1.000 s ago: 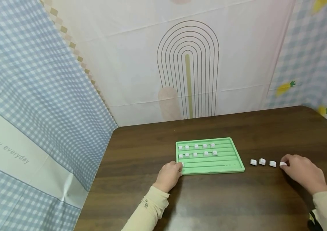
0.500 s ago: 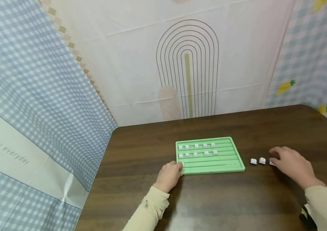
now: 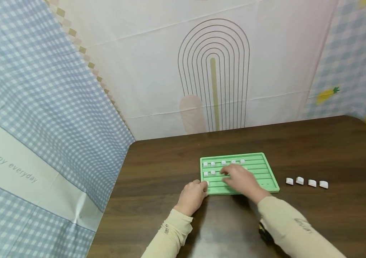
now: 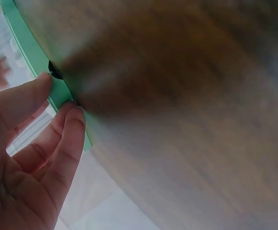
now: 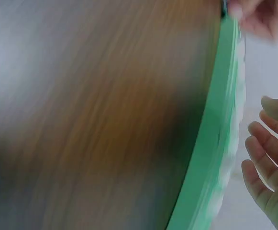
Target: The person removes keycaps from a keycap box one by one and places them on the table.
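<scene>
A green ridged tray (image 3: pixel 265 175) lies on the table, with white keycaps (image 3: pixel 223 162) lined up in its two back rows. My left hand (image 3: pixel 191 196) grips the tray's front left corner, its thumb and fingers on the green edge (image 4: pixel 61 91) in the left wrist view. Beside those fingertips another keycap (image 3: pixel 207 183) sits in the tray. Over the tray's middle hovers my right hand (image 3: pixel 242 180), hiding part of the second row. Its fingers (image 5: pixel 263 158) are loosely bent with nothing between them in the right wrist view.
Several white keycaps (image 3: pixel 312 183) stand in a row on the brown wooden table (image 3: pixel 302 218), right of the tray. Behind the table hangs a pale cloth (image 3: pixel 150 89) with printed arches; a blue checked curtain (image 3: pixel 83 107) borders the left side.
My right hand has left the rightmost loose keycap and swung left over the tray; the loose keycaps stay in their row. My left hand keeps its hold. The head view has shifted slightly.
</scene>
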Demonstrator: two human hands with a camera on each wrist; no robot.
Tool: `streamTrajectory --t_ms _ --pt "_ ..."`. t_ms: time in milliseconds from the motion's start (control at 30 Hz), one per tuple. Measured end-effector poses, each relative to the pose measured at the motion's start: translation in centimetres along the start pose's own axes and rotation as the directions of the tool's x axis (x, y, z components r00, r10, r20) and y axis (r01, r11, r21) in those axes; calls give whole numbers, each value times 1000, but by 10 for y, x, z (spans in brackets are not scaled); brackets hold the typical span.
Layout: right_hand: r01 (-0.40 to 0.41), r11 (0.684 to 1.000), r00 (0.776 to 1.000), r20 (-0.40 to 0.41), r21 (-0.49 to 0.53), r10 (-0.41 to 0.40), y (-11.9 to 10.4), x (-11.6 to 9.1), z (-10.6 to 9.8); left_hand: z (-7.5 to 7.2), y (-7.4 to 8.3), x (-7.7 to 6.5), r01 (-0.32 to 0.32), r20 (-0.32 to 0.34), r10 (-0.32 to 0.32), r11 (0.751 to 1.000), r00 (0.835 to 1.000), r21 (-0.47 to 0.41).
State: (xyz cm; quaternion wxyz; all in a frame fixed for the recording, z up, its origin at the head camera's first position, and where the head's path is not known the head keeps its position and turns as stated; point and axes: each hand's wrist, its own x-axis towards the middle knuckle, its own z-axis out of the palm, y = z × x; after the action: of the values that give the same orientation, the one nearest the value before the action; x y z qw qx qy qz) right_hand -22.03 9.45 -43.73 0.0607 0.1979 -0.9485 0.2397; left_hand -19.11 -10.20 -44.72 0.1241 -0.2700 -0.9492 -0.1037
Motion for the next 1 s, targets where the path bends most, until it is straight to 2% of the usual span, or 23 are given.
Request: streamTrajectory --t_ms 133,300,500,667,833,900,1000 --pt "49 998 999 15 -39 -48 -22 10 20 0 2 0 -8 -5 8 1000 1000 9" --pt "89 990 996 19 -112 -87 -30 12 35 1 5 0 -13 -4 13 1000 1000 -2" --pt "126 983 992 15 -135 -125 -35 18 42 2 1 -1 0 -27 1 1000 1000 21" --pt "118 979 993 42 -165 -113 -34 21 41 3 1 1 -8 -52 10 999 999 36" --pt "91 988 996 10 -127 -90 -28 17 31 3 2 2 -17 -31 18 999 999 39" --pt "79 991 997 -14 -109 -81 -21 11 19 3 2 1 -13 -13 13 999 1000 33" --pt "48 994 998 -42 -100 -52 1 -4 -11 1 0 -2 2 8 -2 1000 1000 13"
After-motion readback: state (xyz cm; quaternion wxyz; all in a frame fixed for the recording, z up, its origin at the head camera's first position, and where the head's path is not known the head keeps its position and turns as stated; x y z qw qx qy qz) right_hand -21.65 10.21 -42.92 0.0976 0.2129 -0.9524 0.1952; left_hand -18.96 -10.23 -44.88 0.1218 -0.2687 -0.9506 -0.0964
